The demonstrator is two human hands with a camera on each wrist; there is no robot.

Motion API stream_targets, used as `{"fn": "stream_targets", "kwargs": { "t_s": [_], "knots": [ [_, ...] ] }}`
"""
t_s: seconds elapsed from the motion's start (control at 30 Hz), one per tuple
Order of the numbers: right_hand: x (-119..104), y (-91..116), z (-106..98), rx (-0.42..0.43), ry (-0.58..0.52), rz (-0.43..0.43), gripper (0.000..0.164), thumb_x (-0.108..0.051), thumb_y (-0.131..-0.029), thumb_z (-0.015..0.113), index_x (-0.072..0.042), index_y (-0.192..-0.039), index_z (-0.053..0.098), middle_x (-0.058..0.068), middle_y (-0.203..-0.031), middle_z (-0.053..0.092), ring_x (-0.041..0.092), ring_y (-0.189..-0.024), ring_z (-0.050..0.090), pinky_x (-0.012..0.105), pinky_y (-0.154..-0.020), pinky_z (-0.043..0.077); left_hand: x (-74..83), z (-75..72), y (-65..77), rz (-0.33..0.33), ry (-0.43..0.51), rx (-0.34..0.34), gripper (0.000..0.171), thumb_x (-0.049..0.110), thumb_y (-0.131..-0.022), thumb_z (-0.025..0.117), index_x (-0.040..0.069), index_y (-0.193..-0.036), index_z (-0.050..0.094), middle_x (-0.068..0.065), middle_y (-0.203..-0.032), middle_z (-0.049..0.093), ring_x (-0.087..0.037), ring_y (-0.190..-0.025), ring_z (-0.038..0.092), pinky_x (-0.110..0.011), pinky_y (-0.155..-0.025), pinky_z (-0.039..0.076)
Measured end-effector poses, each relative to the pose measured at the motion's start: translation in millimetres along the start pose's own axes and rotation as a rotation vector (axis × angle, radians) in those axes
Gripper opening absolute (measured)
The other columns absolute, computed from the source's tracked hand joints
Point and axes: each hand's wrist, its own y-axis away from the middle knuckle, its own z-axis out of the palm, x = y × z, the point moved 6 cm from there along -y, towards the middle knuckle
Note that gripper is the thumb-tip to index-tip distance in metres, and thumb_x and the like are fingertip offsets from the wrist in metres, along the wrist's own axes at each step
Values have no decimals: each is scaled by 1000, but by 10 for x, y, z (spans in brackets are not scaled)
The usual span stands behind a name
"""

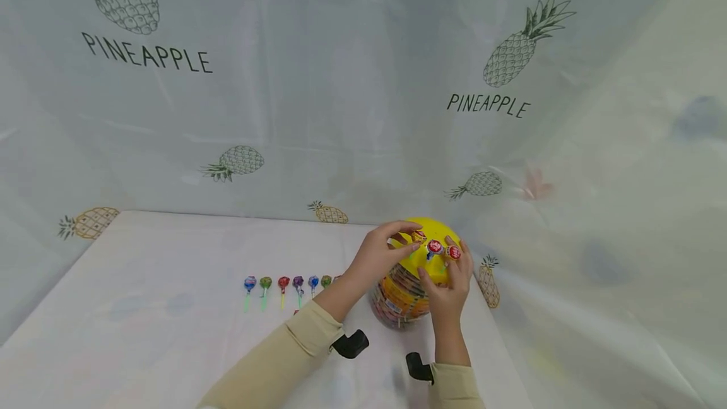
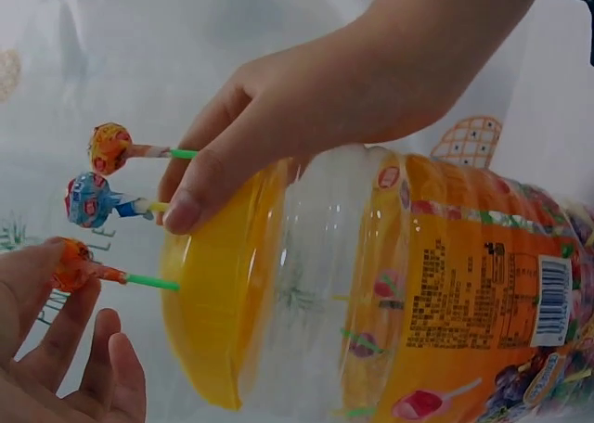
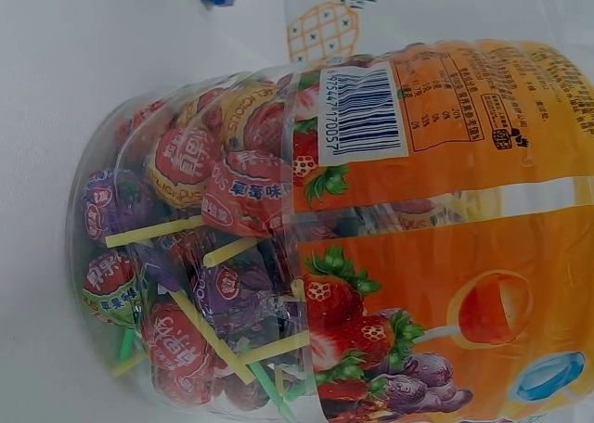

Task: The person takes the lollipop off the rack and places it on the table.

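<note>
A clear plastic jar (image 3: pixel 445 228) with an orange printed label and a domed yellow lid (image 1: pixel 434 229) holds several wrapped lollipops (image 3: pixel 181 163). My left hand (image 1: pixel 377 254) pinches an orange-wrapped lollipop (image 2: pixel 72 265) by its head. Its green stick meets the lid top; how deep it goes is hidden. My right hand (image 1: pixel 451 283) grips the lid's right side, thumb and fingers spread around it. A blue-wrapped lollipop (image 2: pixel 88 200) and another orange-wrapped lollipop (image 2: pixel 109 148) stand stick-down on the lid beside the right fingers.
A row of several lollipops, among them a red one (image 1: pixel 284 283), lies on the white-covered table (image 1: pixel 170 346) left of the jar, partly behind my left forearm. A pineapple-print curtain (image 1: pixel 341 81) hangs behind and to the right.
</note>
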Motion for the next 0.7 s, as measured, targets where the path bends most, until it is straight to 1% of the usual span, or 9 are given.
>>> {"fn": "stream_targets", "kwargs": {
  "t_s": [0.1,0.2,0.33,0.43,0.57,0.7],
  "knots": [
    [4,7,4,2,3,7,34,-14,-78,78,12,-97,65,30,-126,55,54,-129,32,24,-107,33,14,-15,2,12,17,22,32,23,-92,70,21,-124,67,7,-115,63,-10,-99,58,-23,-82,50],
    [22,9,0,2,-1,16,32,-12,-77,78,11,-95,65,30,-126,55,52,-130,31,25,-108,33,76,-56,27,45,48,49,33,23,-92,70,21,-124,67,8,-115,63,-11,-100,57,-23,-80,51],
    [17,18,1,4,-7,22,31,-10,-75,78,11,-95,65,30,-127,55,51,-130,31,26,-109,32,152,-159,109,88,73,85,35,21,-91,70,19,-126,67,8,-118,61,-12,-99,57,-26,-80,52],
    [9,20,-6,8,-7,31,31,-6,-73,77,11,-95,65,29,-127,55,50,-131,32,26,-109,32,165,-249,177,106,76,111,36,18,-91,71,18,-127,67,8,-120,61,-12,-98,58,-27,-80,52],
    [4,20,-9,7,-14,47,30,0,-70,76,11,-95,64,29,-128,55,48,-132,31,26,-109,32,92,-399,281,95,94,161,34,16,-89,72,19,-123,69,6,-116,62,-14,-96,59,-29,-79,53],
    [3,27,-13,3,-14,56,31,2,-69,75,11,-96,64,28,-128,55,46,-133,31,26,-109,32,-82,-544,418,37,116,202,33,15,-87,74,18,-120,71,5,-115,63,-16,-95,60,-28,-79,53]
  ]
}}
